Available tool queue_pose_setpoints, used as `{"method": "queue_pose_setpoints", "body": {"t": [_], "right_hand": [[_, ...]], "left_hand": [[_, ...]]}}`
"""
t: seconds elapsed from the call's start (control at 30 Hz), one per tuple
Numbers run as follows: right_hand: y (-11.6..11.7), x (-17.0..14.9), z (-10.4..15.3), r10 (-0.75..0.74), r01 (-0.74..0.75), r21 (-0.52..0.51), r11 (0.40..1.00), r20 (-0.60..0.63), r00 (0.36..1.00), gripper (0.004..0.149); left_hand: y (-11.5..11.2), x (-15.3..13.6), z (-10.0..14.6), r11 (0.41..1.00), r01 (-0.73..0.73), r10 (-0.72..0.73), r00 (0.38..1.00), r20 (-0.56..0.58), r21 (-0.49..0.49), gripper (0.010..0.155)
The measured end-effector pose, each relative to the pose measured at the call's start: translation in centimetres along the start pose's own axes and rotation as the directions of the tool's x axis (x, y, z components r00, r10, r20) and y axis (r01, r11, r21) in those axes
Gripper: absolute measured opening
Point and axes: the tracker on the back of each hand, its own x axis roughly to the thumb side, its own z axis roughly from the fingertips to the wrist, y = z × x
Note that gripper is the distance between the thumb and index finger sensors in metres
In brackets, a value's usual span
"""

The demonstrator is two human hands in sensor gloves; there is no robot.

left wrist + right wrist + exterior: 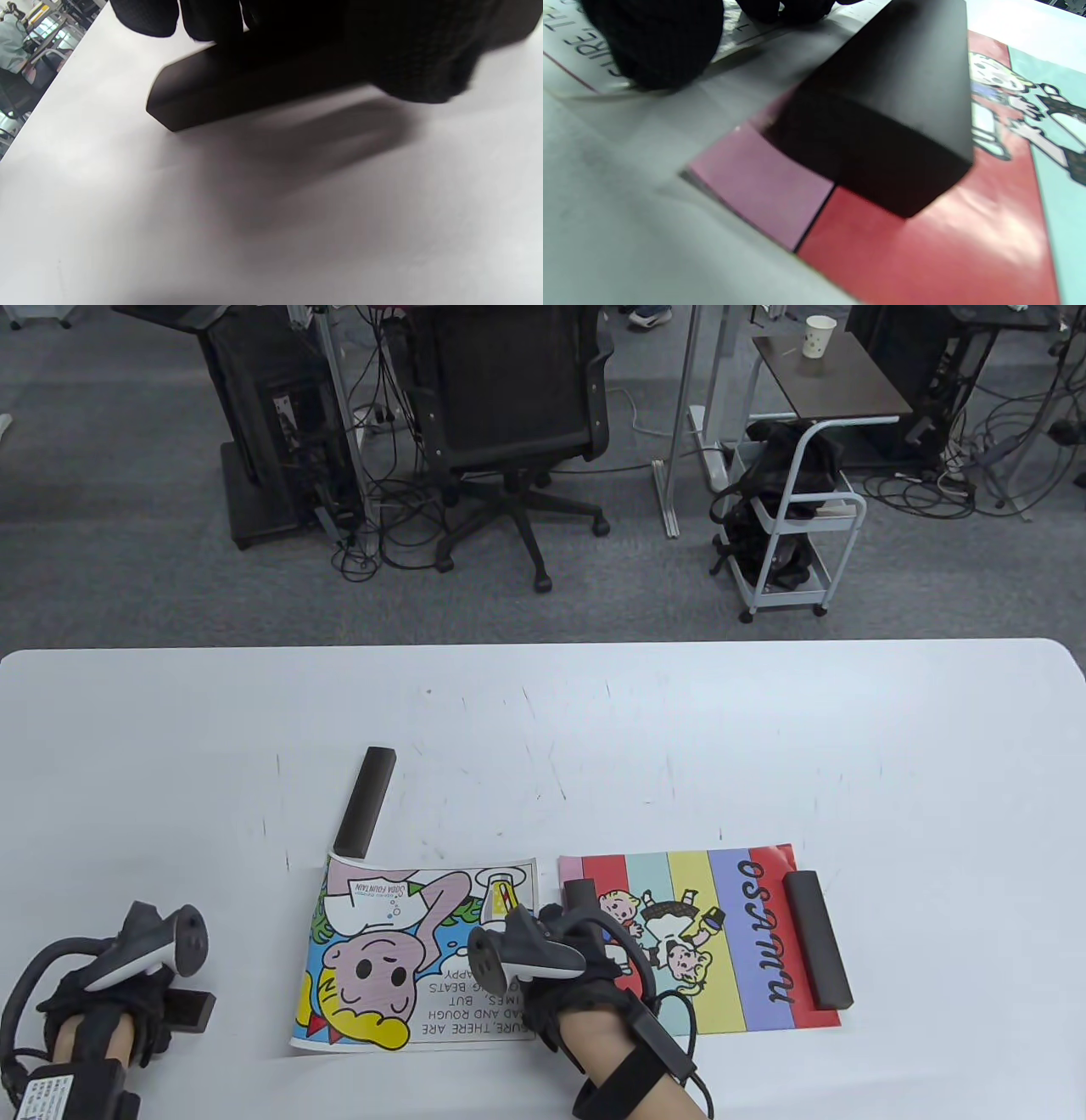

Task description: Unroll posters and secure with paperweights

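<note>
Two posters are shown flat on the white worktop: the cartoon poster at centre and the striped poster just to its right. Four dark bar weights are counted. One rests on the cartoon poster's far left corner, its long axis running away from the person. One lies along the striped poster's right edge, and one on its left edge. The fourth weight is gripped in the left hand, fingers closed around it, just above the worktop and to the left of the cartoon poster, its long axis pointing toward that poster. The right hand presses the cartoon poster's right edge down; its finger spread cannot be told. The unweighted near left edge lies nearest the left hand.
</note>
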Motion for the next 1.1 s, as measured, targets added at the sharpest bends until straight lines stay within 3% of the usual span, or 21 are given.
{"method": "queue_pose_setpoints", "body": {"t": [0.07, 0.2, 0.43, 0.57, 0.77, 0.93, 1.0, 1.1], "right_hand": [[0.0, 0.0, 0.0, -0.001, 0.001, 0.002, 1.000, -0.002, 1.000, 0.084], [0.0, 0.0, 0.0, 0.003, -0.003, 0.006, 1.000, -0.008, 1.000, 0.083], [0.0, 0.0, 0.0, 0.000, 0.000, 0.009, 1.000, -0.008, 1.000, 0.083], [0.0, 0.0, 0.0, -0.004, 0.004, 0.012, 1.000, -0.009, 1.000, 0.083], [0.0, 0.0, 0.0, -0.002, 0.003, 0.016, 1.000, -0.011, 1.000, 0.083], [0.1, 0.0, 0.0, -0.014, 0.014, 0.016, 1.000, -0.011, 1.000, 0.083], [0.1, 0.0, 0.0, -0.013, 0.013, 0.016, 1.000, -0.011, 1.000, 0.083], [0.1, -0.1, 0.1, -0.013, 0.013, 0.017, 1.000, -0.011, 1.000, 0.083]], "left_hand": [[0.2, 0.3, 0.0, 0.993, 0.068, -0.067, 0.998, -0.010, 0.095, 0.078], [0.5, 0.5, 0.1, 0.982, 0.087, -0.085, 0.996, -0.022, 0.170, 0.072], [1.7, 0.1, 0.7, 0.951, -0.083, 0.106, 0.992, -0.062, 0.298, 0.070], [4.1, -0.9, 2.9, 0.886, -0.176, 0.227, 0.971, -0.069, 0.429, 0.070], [9.7, -0.3, 8.2, 0.684, -0.399, 0.437, 0.894, 0.095, 0.611, 0.071], [13.2, 3.7, 10.6, 0.607, -0.513, 0.500, 0.840, 0.210, 0.607, 0.073], [13.8, 5.7, 10.7, 0.609, -0.560, 0.531, 0.814, 0.236, 0.561, 0.073], [14.5, 9.3, 10.3, 0.665, -0.582, 0.526, 0.810, 0.261, 0.468, 0.074]]}}
